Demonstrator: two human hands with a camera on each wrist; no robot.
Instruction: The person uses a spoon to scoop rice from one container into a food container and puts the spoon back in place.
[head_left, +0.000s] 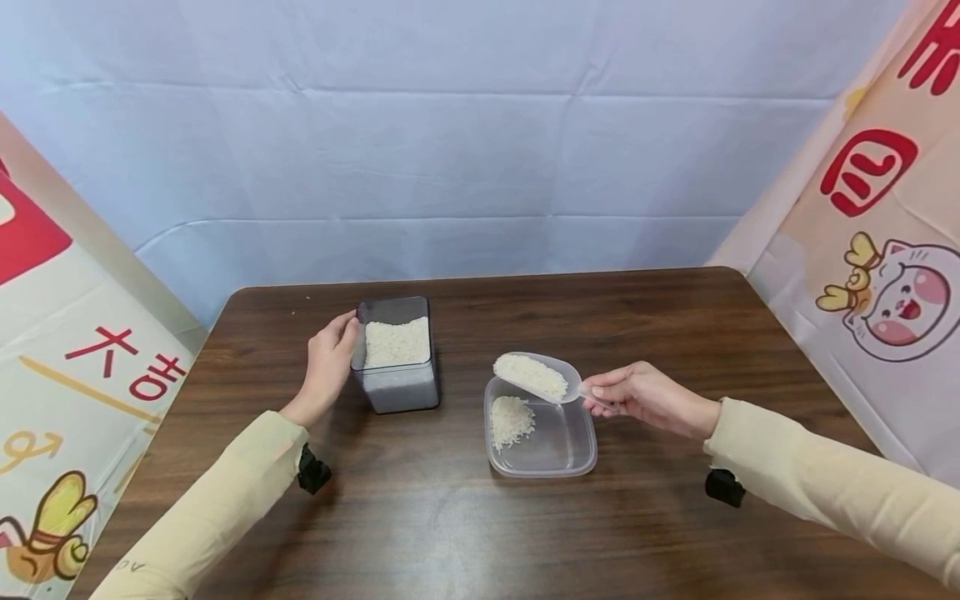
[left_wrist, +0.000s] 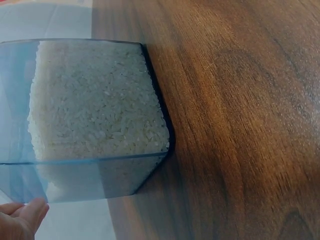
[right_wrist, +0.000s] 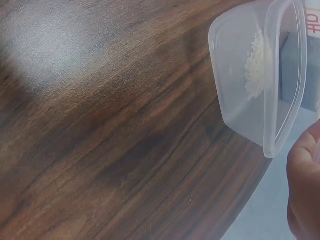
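A tall clear grey container (head_left: 401, 396), well filled with white rice (left_wrist: 100, 100), stands left of centre on the table. My left hand (head_left: 330, 358) rests against its left side, fingertips on the outer wall near the rim. In the head view my right hand (head_left: 648, 398) pinches the handle of a translucent scoop (head_left: 572, 377) heaped with rice (head_left: 531, 375). The scoop is level over the back of a low clear plastic tub (head_left: 558, 446). A small pile of rice (head_left: 512, 421) lies in the tub's left part. The right wrist view shows only part of my right hand.
The dark wood table (head_left: 450, 533) has rounded back corners. A pale cloth (head_left: 450, 150) hangs behind it, and printed banners (head_left: 900, 292) stand at both sides. A few stray grains lie near the back left edge.
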